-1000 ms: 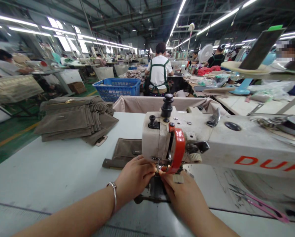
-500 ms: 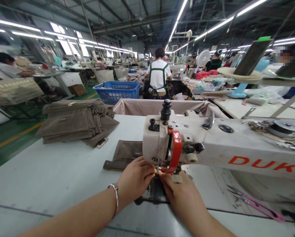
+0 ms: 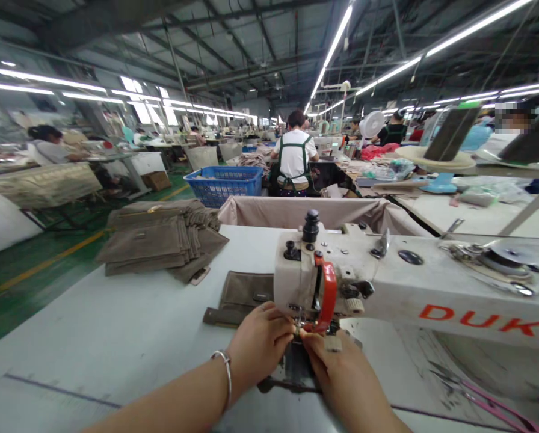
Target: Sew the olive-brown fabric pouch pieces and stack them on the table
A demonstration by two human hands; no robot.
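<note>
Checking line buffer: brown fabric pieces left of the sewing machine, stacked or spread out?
Stacked: they lie overlapping in one pile on the table, left of the sewing machine.

A worn cream-white industrial sewing machine (image 3: 387, 282) stands on the pale table (image 3: 116, 337). Its long arm runs off to the right, with red lettering along its side. A curved red plastic guard (image 3: 329, 294) sits on the face of the machine's head, just above the needle area. A flat brown fabric piece (image 3: 245, 291) lies on the table, partly under the head and spreading out to its left, with a small dark label on top.
</note>
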